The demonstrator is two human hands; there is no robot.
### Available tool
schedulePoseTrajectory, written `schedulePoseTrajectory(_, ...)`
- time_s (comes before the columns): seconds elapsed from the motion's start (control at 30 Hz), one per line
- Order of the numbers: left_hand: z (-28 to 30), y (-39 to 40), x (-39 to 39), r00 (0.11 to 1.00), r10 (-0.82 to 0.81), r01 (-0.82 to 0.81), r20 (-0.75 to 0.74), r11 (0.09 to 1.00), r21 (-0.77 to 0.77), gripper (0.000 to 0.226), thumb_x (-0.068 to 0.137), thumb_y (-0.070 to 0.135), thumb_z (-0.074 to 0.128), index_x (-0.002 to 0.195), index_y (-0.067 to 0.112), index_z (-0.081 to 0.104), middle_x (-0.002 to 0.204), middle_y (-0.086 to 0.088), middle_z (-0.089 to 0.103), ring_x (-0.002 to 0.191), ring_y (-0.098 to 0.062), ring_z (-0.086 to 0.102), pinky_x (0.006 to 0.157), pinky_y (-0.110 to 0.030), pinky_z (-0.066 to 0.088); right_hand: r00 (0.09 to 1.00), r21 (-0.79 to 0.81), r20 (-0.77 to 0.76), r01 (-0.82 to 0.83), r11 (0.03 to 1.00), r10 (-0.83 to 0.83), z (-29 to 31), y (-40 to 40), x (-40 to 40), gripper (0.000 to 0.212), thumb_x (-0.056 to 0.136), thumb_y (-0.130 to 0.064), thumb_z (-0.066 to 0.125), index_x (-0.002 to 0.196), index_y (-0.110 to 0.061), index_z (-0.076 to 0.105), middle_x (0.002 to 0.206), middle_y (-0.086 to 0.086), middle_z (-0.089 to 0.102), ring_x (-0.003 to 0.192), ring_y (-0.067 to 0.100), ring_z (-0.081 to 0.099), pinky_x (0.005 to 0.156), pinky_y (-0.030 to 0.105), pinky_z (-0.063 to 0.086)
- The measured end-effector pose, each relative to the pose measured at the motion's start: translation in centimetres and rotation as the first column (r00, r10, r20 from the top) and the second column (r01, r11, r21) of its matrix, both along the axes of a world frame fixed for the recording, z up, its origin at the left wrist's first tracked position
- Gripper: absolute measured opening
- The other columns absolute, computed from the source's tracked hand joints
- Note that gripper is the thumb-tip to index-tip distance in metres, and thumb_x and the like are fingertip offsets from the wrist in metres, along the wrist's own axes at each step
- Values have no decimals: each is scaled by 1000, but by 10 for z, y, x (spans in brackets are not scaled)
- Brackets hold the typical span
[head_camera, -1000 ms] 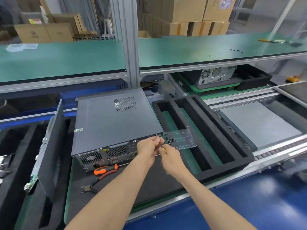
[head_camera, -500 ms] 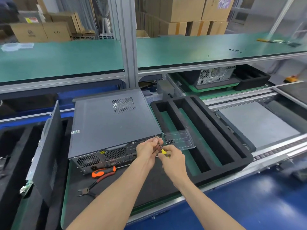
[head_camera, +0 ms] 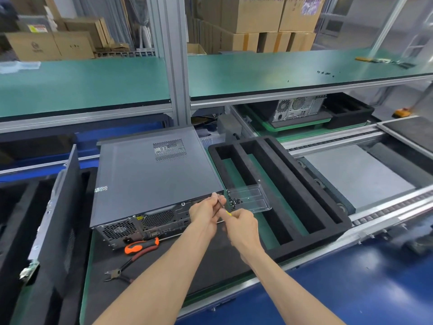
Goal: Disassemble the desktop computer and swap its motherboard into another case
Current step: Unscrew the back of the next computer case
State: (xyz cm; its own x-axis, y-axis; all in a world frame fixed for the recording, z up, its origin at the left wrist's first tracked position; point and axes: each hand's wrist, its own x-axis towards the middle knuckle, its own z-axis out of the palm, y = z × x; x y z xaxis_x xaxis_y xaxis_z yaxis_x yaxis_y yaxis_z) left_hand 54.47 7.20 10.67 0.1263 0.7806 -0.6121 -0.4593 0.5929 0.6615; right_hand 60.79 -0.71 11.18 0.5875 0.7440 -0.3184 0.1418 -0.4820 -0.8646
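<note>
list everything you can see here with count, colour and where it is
computer case: 1, dark grey, lying flat mid-bench
screwdriver: 1, yellow handle, at case's rear corner
clear tray: 1, transparent, on foam right of case, holding dark screws
foam tray: 1, black, right of case
pliers: 1, orange handles, in front of case
side panel: 1, black, upright at left
second computer: 1, silver rear, far right
cardboard boxes: several, brown, background
left hand: steadies shaft
right hand: grips handle

PC case [head_camera: 150, 179] on black mat [head_camera: 210, 266]
</note>
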Motion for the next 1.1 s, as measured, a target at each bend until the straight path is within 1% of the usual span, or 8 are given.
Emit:
schedulePoseTrajectory(0.17,2,-1,1,999,36,-36,3,999,-15,10,94,4,66,85,0,68,73,-11,75,66,-17,71,69,-30,55,1000,6,10,-20,1000,20,2,-2,-2,33,93,-31,61,76,-3,67,62,5,69,54,16,57,58,41,54)
schedulePoseTrajectory(0.27,6,-3,1,998,55,-54,8,998,-33,11,94,2,66,83,-1,66,73,-14,73,61,-17,70,61,-29,51,999,5,43,-30,1000,30,2,-2,-4,26,86,-33,73,83,-9,62,76,9,69,68,24,65,58,39,52)
schedulePoseTrajectory(0.37,8,-4,1,998,49,-48,28,998,-36,10,94,3,66,85,-1,66,74,-13,73,60,-17,69,60,-28,52,999,12,-36,-18,1000,19,1,-1,-4,24,92,-36,64,87,-12,63,80,8,71,68,24,61,58,32,45)
schedulePoseTrajectory(0.47,9,-7,2,997,66,-64,44,996,-59,7,92,3,66,86,1,68,78,-14,75,64,-18,71,62,-28,54,997,8,-75,13,1000,-13,3,-1,-4,34,98,-28,49,81,-4,66,67,6,71,57,18,55,54,33,43)
schedulePoseTrajectory(0.57,11,-7,4,994,86,-81,66,994,-74,15,90,0,60,76,2,65,68,-14,73,55,-18,67,51,-24,51,1000,25,-12,-3,1000,4,3,-2,-4,35,94,-27,58,81,6,65,66,6,67,55,19,52,56,36,45)
schedulePoseTrajectory(0.73,13,-8,4,993,117,-116,8,991,-69,11,85,-5,57,78,-2,65,73,-16,74,58,-20,72,41,-21,47,1000,42,-9,-10,999,10,4,0,-3,19,88,-33,70,90,-17,61,89,5,68,74,22,65,58,31,45)
schedulePoseTrajectory(0.87,3,-14,3,981,159,-152,-110,986,66,18,87,-8,56,90,1,72,77,-13,76,74,-22,76,57,-26,57,999,39,-45,-13,999,14,4,0,-3,29,97,-26,53,77,-12,68,69,3,73,57,15,57,59,33,46)
schedulePoseTrajectory(1.1,-6,-18,-2,976,109,-67,-187,974,216,25,90,-11,56,91,6,75,81,-11,77,76,-20,72,66,-27,57,999,60,22,-41,997,39,4,-1,-5,17,88,-31,72,86,-15,65,78,8,71,72,26,65,62,35,50)
